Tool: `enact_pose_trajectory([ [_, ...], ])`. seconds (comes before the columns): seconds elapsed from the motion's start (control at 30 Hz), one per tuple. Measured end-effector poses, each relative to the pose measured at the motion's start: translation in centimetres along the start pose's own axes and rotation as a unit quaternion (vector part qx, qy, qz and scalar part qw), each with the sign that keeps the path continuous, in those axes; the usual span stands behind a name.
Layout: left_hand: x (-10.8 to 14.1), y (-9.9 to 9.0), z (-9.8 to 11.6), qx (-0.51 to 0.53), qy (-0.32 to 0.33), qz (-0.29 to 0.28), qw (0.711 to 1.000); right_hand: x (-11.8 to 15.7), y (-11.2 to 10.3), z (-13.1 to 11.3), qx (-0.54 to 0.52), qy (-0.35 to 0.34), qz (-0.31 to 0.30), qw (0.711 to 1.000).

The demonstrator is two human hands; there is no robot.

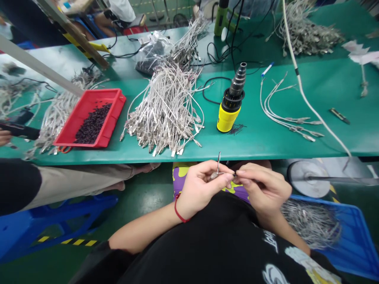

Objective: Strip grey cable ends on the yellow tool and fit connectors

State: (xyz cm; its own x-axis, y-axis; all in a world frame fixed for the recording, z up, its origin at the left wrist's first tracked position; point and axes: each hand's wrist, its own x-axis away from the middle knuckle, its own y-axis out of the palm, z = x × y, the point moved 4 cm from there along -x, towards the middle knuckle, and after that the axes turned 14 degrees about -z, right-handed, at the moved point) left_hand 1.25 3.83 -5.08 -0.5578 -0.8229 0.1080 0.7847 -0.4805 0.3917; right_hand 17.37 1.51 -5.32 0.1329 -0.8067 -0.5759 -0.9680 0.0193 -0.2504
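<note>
Pinching a thin pale cable (pixel 224 172) between narrowed fingers (pixel 221 182) of left hand (pixel 199 187) and right hand (pixel 268 188), lower centre of frame, below tabletop (pixel 254 144).

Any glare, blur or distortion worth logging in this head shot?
Head view: pale glare washes the table at upper left; the blue bin at lower right looks stretched, likely by the wide lens; the small dark piece between left hand and right hand is too soft to identify.
</note>
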Motion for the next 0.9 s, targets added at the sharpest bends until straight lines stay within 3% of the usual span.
enact_pose_trajectory([
  [0.27,0.0,0.2,-0.2,-0.010,-0.025,0.013,1.000,0.2,-0.1,0.3,-0.014,0.056,0.002,0.998],
  [0.53,0.1,0.1,-0.4,-0.012,-0.035,-0.005,0.999,0.3,0.0,0.6,-0.036,0.066,0.012,0.997],
  [0.73,0.1,0.1,-1.0,0.043,-0.011,-0.041,0.998,0.7,0.2,1.0,-0.069,0.113,0.047,0.990],
  [0.9,0.0,0.0,-1.1,0.057,-0.019,-0.033,0.998,0.8,0.3,1.2,-0.065,0.123,0.039,0.989],
])
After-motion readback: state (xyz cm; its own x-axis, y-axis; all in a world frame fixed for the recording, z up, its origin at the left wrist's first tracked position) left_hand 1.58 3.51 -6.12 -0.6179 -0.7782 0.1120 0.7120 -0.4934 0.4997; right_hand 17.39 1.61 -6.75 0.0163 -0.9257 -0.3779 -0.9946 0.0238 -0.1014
